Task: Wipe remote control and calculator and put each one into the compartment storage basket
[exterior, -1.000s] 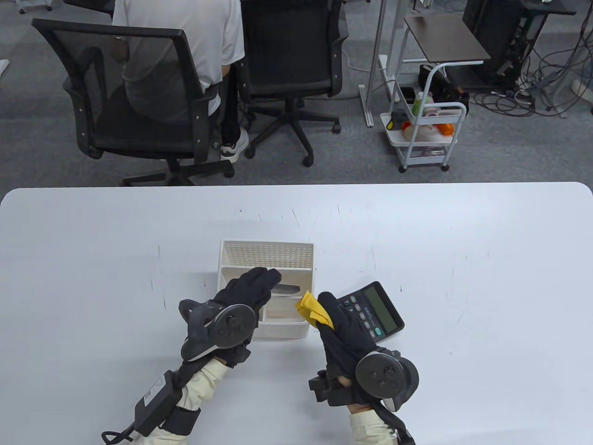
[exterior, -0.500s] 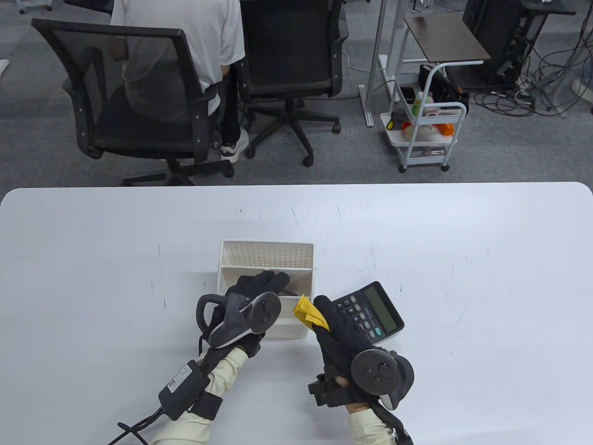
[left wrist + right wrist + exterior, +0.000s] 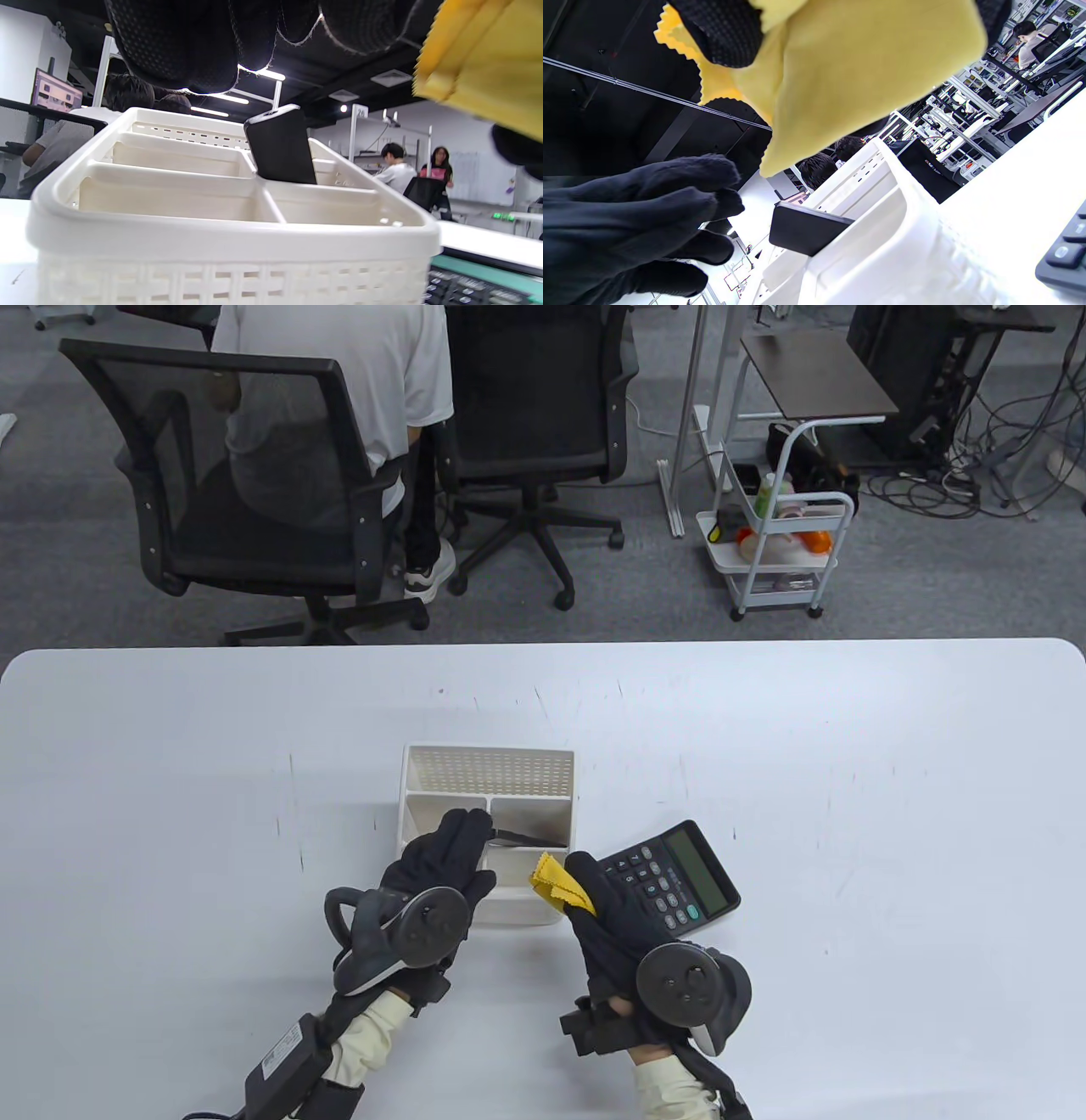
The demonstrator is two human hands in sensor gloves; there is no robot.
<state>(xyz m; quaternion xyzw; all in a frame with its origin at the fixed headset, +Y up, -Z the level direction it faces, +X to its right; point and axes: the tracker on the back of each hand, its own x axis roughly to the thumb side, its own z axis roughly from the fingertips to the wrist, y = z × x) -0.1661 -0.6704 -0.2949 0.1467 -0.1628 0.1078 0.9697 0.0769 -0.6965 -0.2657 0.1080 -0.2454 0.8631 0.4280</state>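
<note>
- Remote (image 3: 528, 836): already set in the basket (image 3: 488, 748), leaning tilted in the mid-right compartment, top end sticking up above the divider (seen in both wrist views). Wiped or not – can't be told from the pics; judged done since it's stowed.
- Left hand (image 3: 441, 861): fingers straight, nothing held, tips over the basket's mid divider just beside the remote; contact w/ the remote can't be made out.
- Right hand (image 3: 607, 903): yellow cloth (image 3: 556, 884) pinched betw. thumb and fingers, just beside the basket's near-right corner.
- Calculator (image 3: 679, 878): flat on the surface (image 3: 848, 780), just right of the basket, display facing up; near end partly covered by the right hand. Not in the basket yet.
- Basket sits toward the surface's near edge, about mid-width; other compartments look empty as far as seen.
- Progress est.: approx. half done. Left: calculator to be wiped w/ the cloth, then put into a free compartment.
- Next step judged: calculator to be taken up or steadied by the free left hand, cloth passed over keys and display.
</note>
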